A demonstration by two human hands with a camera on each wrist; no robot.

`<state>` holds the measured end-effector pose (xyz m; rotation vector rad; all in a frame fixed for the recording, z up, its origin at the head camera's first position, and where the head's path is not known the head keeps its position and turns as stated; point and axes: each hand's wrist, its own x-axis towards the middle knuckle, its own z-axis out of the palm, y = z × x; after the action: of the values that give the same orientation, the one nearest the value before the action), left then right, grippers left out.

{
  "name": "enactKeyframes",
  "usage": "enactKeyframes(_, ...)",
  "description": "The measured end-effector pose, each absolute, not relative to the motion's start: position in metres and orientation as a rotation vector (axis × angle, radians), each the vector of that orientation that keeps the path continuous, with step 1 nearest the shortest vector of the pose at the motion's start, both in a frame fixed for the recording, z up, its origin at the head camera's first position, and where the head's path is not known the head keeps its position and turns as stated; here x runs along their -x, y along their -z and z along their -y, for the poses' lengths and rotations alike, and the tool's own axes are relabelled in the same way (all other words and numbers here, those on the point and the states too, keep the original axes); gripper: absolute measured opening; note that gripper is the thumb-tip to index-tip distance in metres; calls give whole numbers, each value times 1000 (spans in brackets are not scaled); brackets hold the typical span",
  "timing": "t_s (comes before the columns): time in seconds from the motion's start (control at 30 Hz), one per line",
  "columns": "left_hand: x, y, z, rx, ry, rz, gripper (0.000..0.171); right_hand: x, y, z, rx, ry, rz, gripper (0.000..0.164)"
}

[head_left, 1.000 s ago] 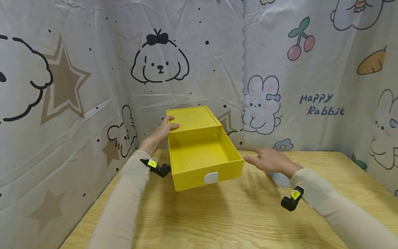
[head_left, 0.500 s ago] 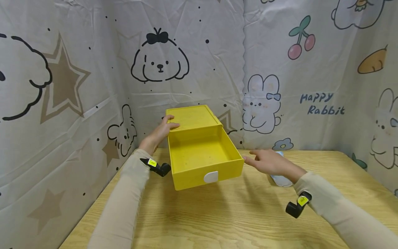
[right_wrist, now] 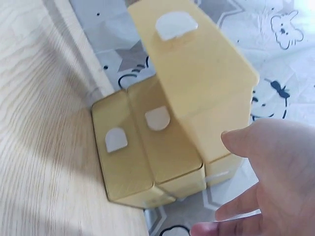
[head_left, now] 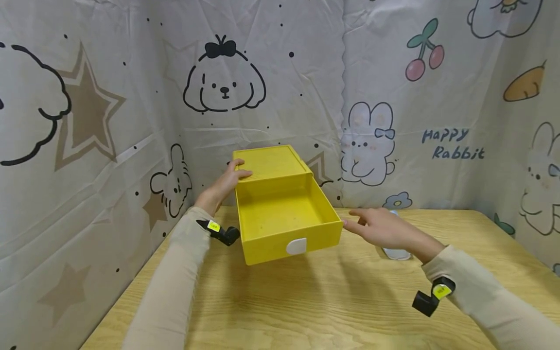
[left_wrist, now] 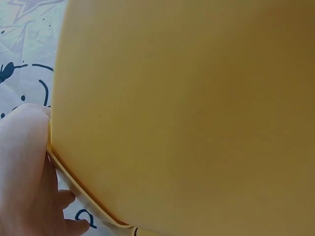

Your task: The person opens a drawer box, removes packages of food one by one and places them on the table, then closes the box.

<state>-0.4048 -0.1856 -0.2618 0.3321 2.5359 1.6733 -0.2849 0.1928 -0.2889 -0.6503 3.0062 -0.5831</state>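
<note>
A yellow drawer cabinet [head_left: 273, 163] stands on the table, and its yellow top drawer [head_left: 271, 250] is pulled out, with bare inside walls and a white handle [head_left: 296, 246]. My left hand [head_left: 220, 187] rests over the cabinet's upper left edge, thumb and one finger on top. The drawer's side [left_wrist: 187, 113] fills most of the left wrist view. At the drawer's right front corner is my right hand [head_left: 385, 227], fingers loosely extended, its thumb tip at the corner; contact is unclear. Two pushed-in lower drawers, one middle [right_wrist: 165, 132] and one bottom [right_wrist: 123, 157], show in the right wrist view.
Behind and under my right hand lies a bluish-white item [head_left: 397, 254], mostly covered. The wooden table [head_left: 280, 311] runs back to a hanging patterned cloth [head_left: 280, 87], and more cloth closes in both sides.
My right wrist has shifted to the right and slightly down, while its thumb tip stays near the drawer corner. The left hand and the pulled-out drawer keep their places; the view tilts slightly.
</note>
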Motion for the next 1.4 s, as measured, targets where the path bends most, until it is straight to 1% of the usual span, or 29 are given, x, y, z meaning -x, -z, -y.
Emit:
enactKeyframes(0.13, 405, 261, 184, -323, -1679, -2535, 70, 277, 284, -191, 668, 606, -3009, 69)
enactKeyframes(0.37, 403, 261, 186, -318, -1657, -2536, 70, 264, 276, -189, 641, 660, -3013, 54)
enactKeyframes(0.47, 403, 262, 186, -316, -1659, -2545, 70, 258, 273, -189, 618, 693, -2986, 51)
enactKeyframes(0.73, 403, 262, 184, -324, -1686, -2540, 71, 242, 270, -184, 555, 903, -2844, 50)
enactKeyframes(0.93, 403, 261, 183, -300, -1704, -2544, 70, 232, 263, -171, 617, 956, -2814, 46)
enactKeyframes(1.13, 404, 261, 183, -303, -1701, -2542, 70, 227, 268, -157, 636, 1020, -2825, 43)
enactKeyframes(1.23, 404, 262, 183, -298, -1699, -2544, 70, 227, 274, -149, 616, 1170, -2749, 43)
enactKeyframes(1.4, 402, 261, 184, -304, -1678, -2544, 69, 226, 284, -139, 475, 1562, -2358, 50)
